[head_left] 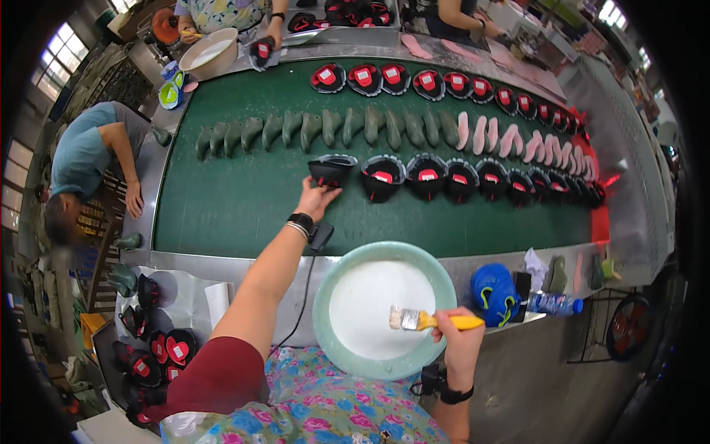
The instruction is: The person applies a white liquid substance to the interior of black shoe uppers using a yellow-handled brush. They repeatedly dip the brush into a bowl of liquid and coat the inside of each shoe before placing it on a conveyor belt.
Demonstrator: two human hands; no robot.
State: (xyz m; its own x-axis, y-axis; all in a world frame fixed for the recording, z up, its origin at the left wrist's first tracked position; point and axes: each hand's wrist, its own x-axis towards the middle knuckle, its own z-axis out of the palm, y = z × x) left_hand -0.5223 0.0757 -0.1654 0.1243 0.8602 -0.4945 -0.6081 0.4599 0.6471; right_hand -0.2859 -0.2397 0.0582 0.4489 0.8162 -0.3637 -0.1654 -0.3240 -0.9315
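Reaching forward over the green belt (222, 222), my left hand (318, 198) has its fingers closed on the underside of a black shoe upper (333, 172). This upper sits at the left end of a row of similar black uppers (427, 177) with red linings. In my right hand (460, 340) is a paintbrush (416, 319) with a yellow handle, gripped with the bristles pointing left. The brush hovers over a pale green basin (323, 303) of white liquid, close in front of me. Whether its bristles touch the liquid I cannot tell.
Dark green shoe lasts (333, 127) and pink insole-like pieces (510, 139) line the belt's middle. More uppers (364, 78) lie along its far side. A blue shoe (494, 294) and a bottle (553, 303) stand right of the basin. Co-workers (96, 152) are left and across.
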